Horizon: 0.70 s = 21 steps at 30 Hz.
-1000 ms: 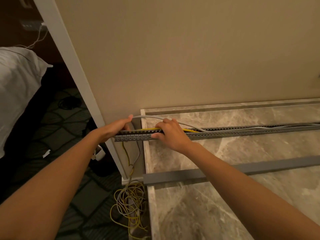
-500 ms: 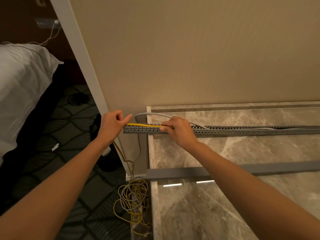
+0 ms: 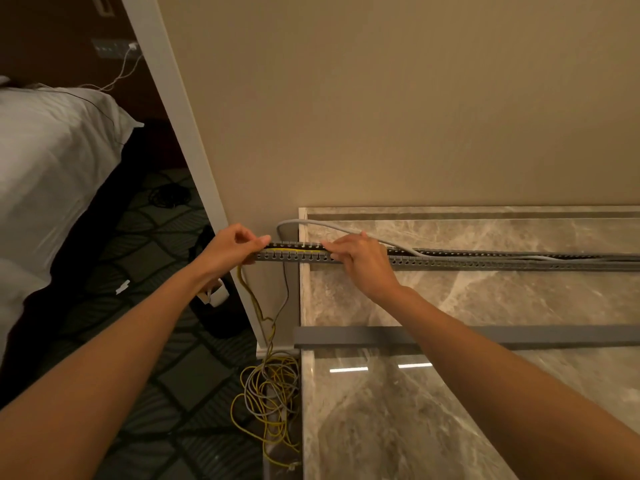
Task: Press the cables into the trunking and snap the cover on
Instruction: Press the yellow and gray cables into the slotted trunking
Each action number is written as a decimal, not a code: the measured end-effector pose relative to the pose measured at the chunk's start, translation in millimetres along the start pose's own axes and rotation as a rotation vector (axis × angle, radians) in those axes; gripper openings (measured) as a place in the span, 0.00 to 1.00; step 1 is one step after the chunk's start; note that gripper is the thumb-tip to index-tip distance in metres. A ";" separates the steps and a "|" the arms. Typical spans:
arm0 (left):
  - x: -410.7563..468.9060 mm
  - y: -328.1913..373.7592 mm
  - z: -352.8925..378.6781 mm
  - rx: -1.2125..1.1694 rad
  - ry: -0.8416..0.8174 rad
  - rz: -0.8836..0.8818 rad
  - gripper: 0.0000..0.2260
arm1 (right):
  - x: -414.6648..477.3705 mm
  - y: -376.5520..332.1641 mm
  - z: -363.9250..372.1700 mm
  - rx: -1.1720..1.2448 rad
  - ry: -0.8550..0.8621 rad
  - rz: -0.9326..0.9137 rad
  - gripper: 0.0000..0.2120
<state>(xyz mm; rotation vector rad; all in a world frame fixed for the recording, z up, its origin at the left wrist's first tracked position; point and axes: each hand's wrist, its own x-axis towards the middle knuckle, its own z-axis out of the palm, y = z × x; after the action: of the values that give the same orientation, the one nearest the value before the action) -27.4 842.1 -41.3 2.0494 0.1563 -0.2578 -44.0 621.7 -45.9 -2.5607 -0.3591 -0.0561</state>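
A grey slotted trunking lies along the marble top, its left end sticking out past the edge. A yellow cable lies inside that left end and hangs down to the floor. A grey cable arches above the trunking and enters it further right. My left hand pinches the yellow cable at the trunking's left tip. My right hand presses fingertips down on the trunking over the yellow cable. The flat grey cover lies loose on the marble, nearer to me, under my right forearm.
A beige wall stands right behind the marble top. A tangle of yellow and grey cable lies on the floor by the marble's left edge. A bed with white linen is at left on patterned carpet.
My left hand went from resting open on the trunking's end to pinching the yellow cable there. The yellow cable now lies lower inside the trunking. The view shifted left.
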 end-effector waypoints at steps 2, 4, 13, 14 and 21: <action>-1.0 1.8 0.2 0.047 -0.001 0.009 0.07 | 0.0 -0.4 -0.2 -0.020 0.001 0.002 0.15; -1.5 7.9 1.2 0.126 0.012 0.038 0.08 | -0.3 -2.5 -2.6 0.014 0.000 0.025 0.15; 21.1 45.8 24.9 0.333 0.023 0.122 0.08 | -5.1 3.1 -18.0 0.061 -0.060 0.016 0.16; 25.3 48.6 30.5 0.381 0.014 0.111 0.12 | -5.2 4.1 -17.9 0.028 -0.058 0.007 0.16; 45.3 55.9 47.2 0.524 -0.184 0.064 0.27 | -0.4 5.1 -27.4 0.024 -0.135 0.146 0.31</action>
<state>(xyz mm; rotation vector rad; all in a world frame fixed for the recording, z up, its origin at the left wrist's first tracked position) 23.3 774.1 -26.3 2.5274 -0.1031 -0.4849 -42.1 603.0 -25.4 -2.5654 -0.2212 0.1741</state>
